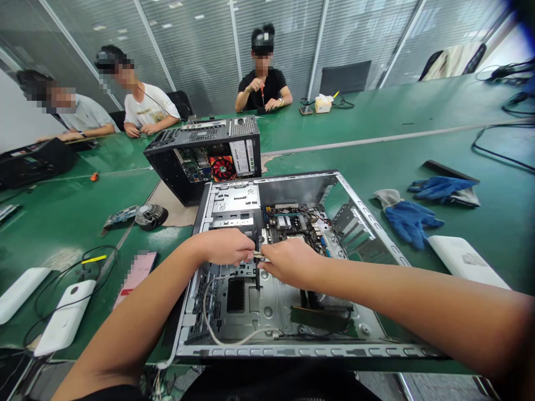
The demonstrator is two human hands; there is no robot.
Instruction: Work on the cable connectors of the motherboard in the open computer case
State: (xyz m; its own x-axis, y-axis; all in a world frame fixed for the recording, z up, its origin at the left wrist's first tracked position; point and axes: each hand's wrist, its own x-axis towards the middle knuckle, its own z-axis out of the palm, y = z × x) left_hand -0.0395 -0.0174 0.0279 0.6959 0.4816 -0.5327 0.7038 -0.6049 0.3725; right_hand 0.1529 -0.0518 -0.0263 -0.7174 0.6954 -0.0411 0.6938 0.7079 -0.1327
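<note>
An open computer case (pixel 334 350) lies on its side in front of me, with a motherboard (pixel 288 223) at its far side. Over the drive bays, my left hand (pixel 229 247) pinches a thin light-grey cable (pixel 258 254). My right hand (pixel 289 259) grips the same cable a short way to the right, its fingers closed. Fingers hide the cable's ends. Another pale cable (pixel 205 312) loops along the case's near left inside. A finned heatsink (pixel 332 301) and a green memory stick (pixel 320 318) lie at the near right inside the case.
Behind stands a second open case (pixel 203 153) with a red fan. Blue gloves (pixel 412 220) and a white power bank (pixel 466 259) are right; a phone (pixel 136 275), white devices (pixel 64 317) and a round metal part (pixel 151 216) are left. Several people sit across the green table (pixel 301 161).
</note>
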